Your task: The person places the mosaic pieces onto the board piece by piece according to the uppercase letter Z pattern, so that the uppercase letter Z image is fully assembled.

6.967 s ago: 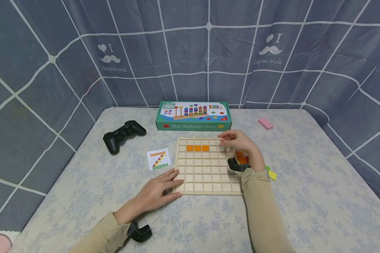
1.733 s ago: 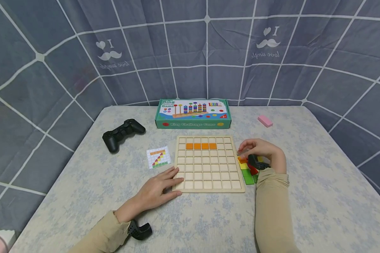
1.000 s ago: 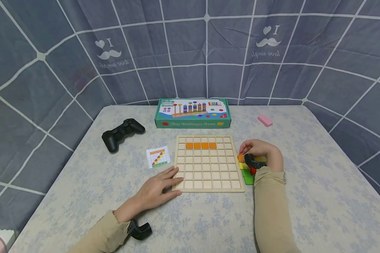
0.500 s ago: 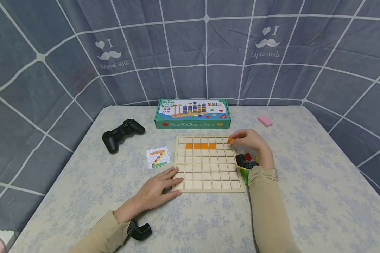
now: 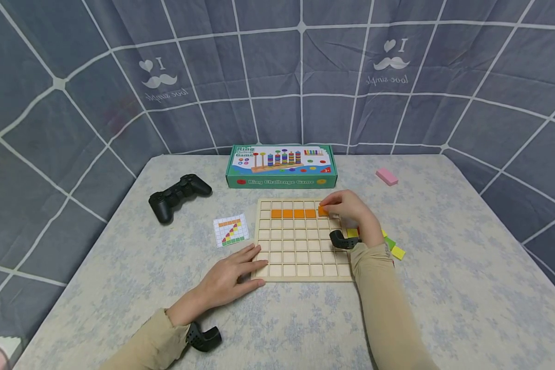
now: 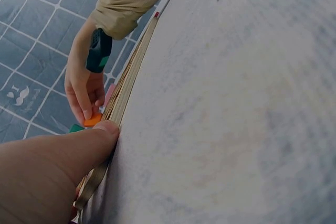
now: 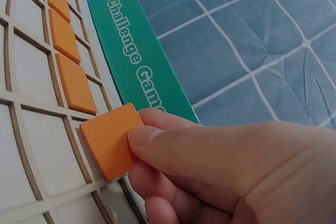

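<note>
Mid-frame in the head view, a pale grid board (image 5: 296, 252) lies on the table (image 5: 300, 324); I count four orange tiles (image 5: 299, 214) side by side in its second row from the top. Right hand (image 5: 351, 209) over the board's upper right: in the right-wrist view I see thumb and fingers pinching another orange tile (image 7: 107, 137), just right of that row, slightly askew to the grid; whether it touches the board I cannot tell. Left hand (image 5: 226, 280) at the board's lower left, fingers extended, released, tips on the edge. Pattern card (image 5: 231, 230) left of the board; loose tiles (image 5: 398, 253), partly hidden, by the right wrist. Box (image 5: 282, 182) above, controller (image 5: 180, 198) farther left, pink block (image 5: 387, 177) right of centre.
</note>
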A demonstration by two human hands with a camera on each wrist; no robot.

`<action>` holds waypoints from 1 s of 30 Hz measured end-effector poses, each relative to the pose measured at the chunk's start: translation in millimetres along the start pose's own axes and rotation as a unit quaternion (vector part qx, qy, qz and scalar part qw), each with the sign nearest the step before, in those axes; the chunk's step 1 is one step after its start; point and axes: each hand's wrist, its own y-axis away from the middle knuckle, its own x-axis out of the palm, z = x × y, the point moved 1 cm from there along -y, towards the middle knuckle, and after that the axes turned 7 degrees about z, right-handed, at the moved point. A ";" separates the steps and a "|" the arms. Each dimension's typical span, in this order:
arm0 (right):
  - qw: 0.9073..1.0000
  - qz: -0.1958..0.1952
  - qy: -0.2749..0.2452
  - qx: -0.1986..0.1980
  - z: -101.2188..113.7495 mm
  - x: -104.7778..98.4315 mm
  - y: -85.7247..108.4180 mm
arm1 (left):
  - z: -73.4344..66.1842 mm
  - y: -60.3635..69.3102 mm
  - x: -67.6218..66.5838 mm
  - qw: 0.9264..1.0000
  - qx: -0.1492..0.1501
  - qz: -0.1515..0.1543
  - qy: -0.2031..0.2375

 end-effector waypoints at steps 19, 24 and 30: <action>1.000 -0.002 -0.020 0.023 -2.7 -2.5 3.0 | 1.0 0.0 0.2 1.000 0.009 -0.007 -0.008; 0.998 -0.011 -0.052 -0.017 1.0 -18.5 12.5 | 0.5 -0.7 0.4 1.000 0.019 -0.016 -0.012; 0.999 -0.008 -0.042 -0.025 -1.5 -41.5 26.5 | 0.6 -0.7 0.1 1.000 0.020 -0.015 -0.010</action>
